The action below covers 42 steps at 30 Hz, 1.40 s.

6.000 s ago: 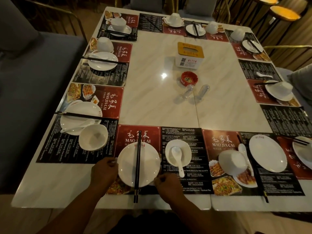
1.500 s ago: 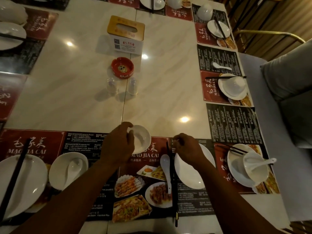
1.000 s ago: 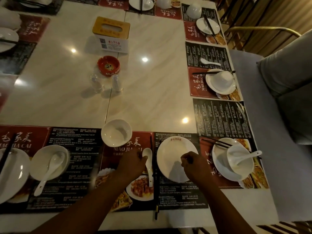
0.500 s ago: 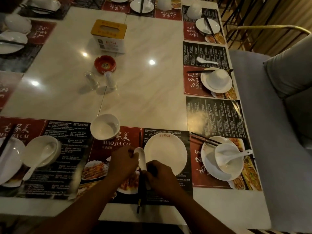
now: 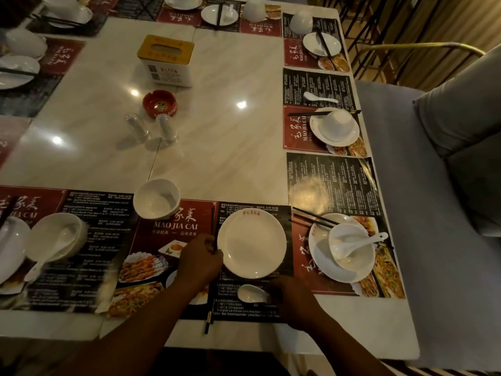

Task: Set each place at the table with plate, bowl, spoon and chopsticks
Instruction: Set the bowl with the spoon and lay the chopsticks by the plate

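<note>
Placemat (image 5: 173, 226) reads MAO JIA CAI, red print on plate (image 5: 252, 242) rim unreadable, my left hand (image 5: 199, 263) pinches chopsticks (image 5: 212, 229) at plate's left edge, my right hand (image 5: 291, 299) grips spoon (image 5: 250, 293) below plate, handle hidden, bowl (image 5: 157, 199) on placemat's top-left corner

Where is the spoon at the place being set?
Head view, near edge: the spoon, in the right hand, sits just below the empty plate, right of the chopsticks.
</note>
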Motion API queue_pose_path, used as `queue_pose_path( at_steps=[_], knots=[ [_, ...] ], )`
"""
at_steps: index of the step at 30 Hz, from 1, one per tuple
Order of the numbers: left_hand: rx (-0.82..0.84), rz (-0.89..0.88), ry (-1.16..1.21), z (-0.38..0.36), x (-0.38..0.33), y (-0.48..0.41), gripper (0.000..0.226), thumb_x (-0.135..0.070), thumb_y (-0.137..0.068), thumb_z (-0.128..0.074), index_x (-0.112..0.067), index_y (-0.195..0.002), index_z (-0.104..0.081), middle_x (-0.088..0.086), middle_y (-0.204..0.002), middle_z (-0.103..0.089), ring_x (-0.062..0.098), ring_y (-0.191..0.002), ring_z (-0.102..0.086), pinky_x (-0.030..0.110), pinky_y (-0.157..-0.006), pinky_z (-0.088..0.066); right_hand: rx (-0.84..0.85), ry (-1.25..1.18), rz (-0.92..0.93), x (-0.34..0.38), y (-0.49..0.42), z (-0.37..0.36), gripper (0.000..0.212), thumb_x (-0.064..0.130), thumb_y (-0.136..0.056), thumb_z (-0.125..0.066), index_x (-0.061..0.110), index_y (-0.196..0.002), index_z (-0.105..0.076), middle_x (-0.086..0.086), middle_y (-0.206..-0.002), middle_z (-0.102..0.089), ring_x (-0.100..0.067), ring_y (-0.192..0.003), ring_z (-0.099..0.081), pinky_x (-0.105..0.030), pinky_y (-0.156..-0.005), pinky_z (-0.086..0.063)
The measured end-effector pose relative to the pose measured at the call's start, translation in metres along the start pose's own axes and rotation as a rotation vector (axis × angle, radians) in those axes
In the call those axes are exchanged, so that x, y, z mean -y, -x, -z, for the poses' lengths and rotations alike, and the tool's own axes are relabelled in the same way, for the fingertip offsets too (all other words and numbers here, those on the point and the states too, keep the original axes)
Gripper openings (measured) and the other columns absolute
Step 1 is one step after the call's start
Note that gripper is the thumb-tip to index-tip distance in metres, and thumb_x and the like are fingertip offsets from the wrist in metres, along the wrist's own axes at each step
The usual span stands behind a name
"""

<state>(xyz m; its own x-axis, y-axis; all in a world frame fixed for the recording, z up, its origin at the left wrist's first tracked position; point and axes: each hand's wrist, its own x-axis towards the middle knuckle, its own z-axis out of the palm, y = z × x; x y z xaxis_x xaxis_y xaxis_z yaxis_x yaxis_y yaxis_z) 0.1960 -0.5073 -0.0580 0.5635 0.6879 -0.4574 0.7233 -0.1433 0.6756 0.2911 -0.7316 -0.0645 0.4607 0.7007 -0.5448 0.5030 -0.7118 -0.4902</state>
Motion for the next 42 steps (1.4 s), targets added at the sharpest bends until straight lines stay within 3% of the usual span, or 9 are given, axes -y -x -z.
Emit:
queue_pose_path(
  at_steps=[6,8,11,15,22,26,30,39,42],
  knots=[
    [-0.027,-0.01,-0.078,-0.01,-0.006,-0.017,0.03,-0.014,-0.089,-0.066,-0.016,-0.119,-0.063,-0.002,-0.099,-0.067,0.013,-0.089,-0.061,0.023,-0.068,-0.046,-0.108,-0.146,-0.116,-0.006,-0.002,0.007,0.024,0.033,-0.086,-0.074,0.03,-0.109,-0.068,0.019,-0.097,-0.065,0.001,-0.09,-0.059,-0.015,-0.077,-0.048],
    [-0.034,-0.013,-0.109,-0.011,-0.006,-0.021,0.028,-0.015,-0.089,-0.067,-0.017,-0.116,-0.065,-0.001,-0.099,-0.068,0.014,-0.089,-0.062,0.025,-0.07,-0.048,-0.241,-0.166,-0.223,-0.009,-0.009,0.016,0.02,0.039,-0.09,-0.069,0.027,-0.106,-0.065,0.015,-0.091,-0.065,-0.003,-0.085,-0.061,-0.018,-0.072,-0.049],
    [-0.018,-0.031,-0.156,-0.012,-0.008,-0.028,0.026,-0.016,-0.09,-0.066,-0.018,-0.117,-0.065,0.001,-0.105,-0.069,0.017,-0.094,-0.063,0.031,-0.079,-0.054,-0.39,-0.302,-0.342,-0.007,-0.026,0.031,0.024,0.031,-0.097,-0.061,0.02,-0.118,-0.059,0.001,-0.103,-0.071,-0.018,-0.098,-0.067,-0.029,-0.082,-0.053],
    [0.026,-0.051,-0.21,-0.011,-0.011,-0.034,0.028,-0.017,-0.091,-0.066,-0.02,-0.119,-0.066,0.002,-0.11,-0.069,0.02,-0.1,-0.064,0.034,-0.085,-0.054,-0.384,-0.306,-0.32,0.001,-0.051,0.038,0.032,0.025,-0.1,-0.058,0.017,-0.131,-0.056,-0.005,-0.119,-0.07,-0.021,-0.107,-0.065,-0.029,-0.087,-0.048],
    [0.046,-0.085,-0.131,0.016,-0.001,-0.025,0.02,-0.018,-0.089,-0.069,-0.024,-0.108,-0.068,-0.007,-0.095,-0.068,0.008,-0.085,-0.064,0.027,-0.075,-0.056,-0.372,-0.362,-0.353,0.013,-0.053,0.046,0.028,0.018,-0.096,-0.064,0.017,-0.123,-0.06,-0.001,-0.107,-0.066,-0.011,-0.092,-0.056,-0.029,-0.083,-0.046],
    [-0.038,-0.046,-0.083,0.058,0.031,-0.019,0.014,-0.017,-0.089,-0.07,-0.026,-0.098,-0.066,-0.017,-0.082,-0.06,-0.003,-0.075,-0.057,0.012,-0.062,-0.039,-0.278,-0.413,-0.296,0.044,-0.055,0.022,0.022,0.023,-0.09,-0.07,0.023,-0.111,-0.063,0.01,-0.096,-0.065,-0.007,-0.086,-0.063,-0.026,-0.073,-0.053],
    [-0.085,-0.022,-0.119,0.105,0.073,-0.015,0.011,-0.022,-0.087,-0.073,-0.028,-0.092,-0.065,-0.014,-0.081,-0.063,0.002,-0.076,-0.06,0.017,-0.061,-0.041,-0.244,-0.336,-0.237,0.087,-0.064,-0.018,0.014,0.028,-0.092,-0.068,0.025,-0.106,-0.065,0.009,-0.096,-0.067,-0.006,-0.084,-0.062,-0.02,-0.07,-0.048],
    [0.032,-0.092,-0.191,0.149,0.124,-0.037,0.008,-0.02,-0.088,-0.072,-0.02,-0.094,-0.069,-0.012,-0.077,-0.064,-0.001,-0.071,-0.059,0.012,-0.056,-0.039,-0.297,-0.197,-0.268,0.141,-0.077,-0.053,0.013,0.024,-0.094,-0.064,0.019,-0.104,-0.069,0.003,-0.098,-0.071,-0.007,-0.081,-0.056,-0.018,-0.066,-0.04],
    [0.093,-0.141,-0.24,0.155,0.13,-0.046,0.009,-0.021,-0.087,-0.071,-0.016,-0.094,-0.07,-0.011,-0.077,-0.064,0.0,-0.07,-0.06,0.013,-0.056,-0.04,-0.314,-0.169,-0.302,0.149,-0.075,-0.058,0.015,0.024,-0.094,-0.064,0.018,-0.107,-0.068,0.001,-0.101,-0.07,-0.007,-0.084,-0.055,-0.019,-0.074,-0.041]
  ],
)
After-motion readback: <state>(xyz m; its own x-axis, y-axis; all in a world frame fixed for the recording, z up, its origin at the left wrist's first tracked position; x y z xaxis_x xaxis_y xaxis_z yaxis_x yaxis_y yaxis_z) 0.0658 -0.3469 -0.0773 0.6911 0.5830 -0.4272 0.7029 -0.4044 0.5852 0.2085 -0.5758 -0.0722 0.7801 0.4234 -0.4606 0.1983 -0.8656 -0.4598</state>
